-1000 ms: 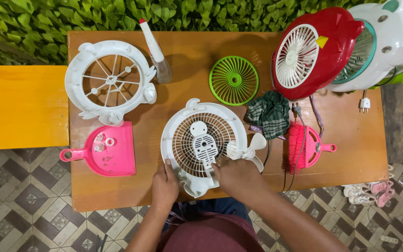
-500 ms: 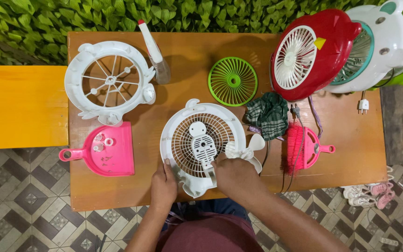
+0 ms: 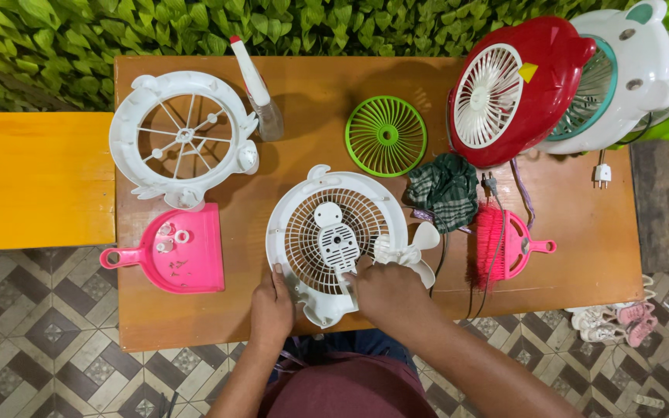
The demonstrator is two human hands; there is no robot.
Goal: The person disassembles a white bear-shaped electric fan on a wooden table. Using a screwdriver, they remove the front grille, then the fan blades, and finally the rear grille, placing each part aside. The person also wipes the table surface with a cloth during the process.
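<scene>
Wooden counter (image 3: 567, 255) carried a white round fan housing (image 3: 336, 241) at its near-middle edge, landmark for the rest. Left hand (image 3: 272, 308) lay curled on the housing's near-left rim; right hand (image 3: 387, 292) sat closed at its near-right rim, fingers pinching the housing's edge. White fan blade (image 3: 406, 249) lay just right of the housing, touching the right hand.

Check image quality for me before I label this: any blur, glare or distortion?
Head view: sharp throughout, both hands included; soft even light, faint shadows under the spray bottle and red fan; no strong glare; table edges bow slightly, wide-angle distortion.
</scene>
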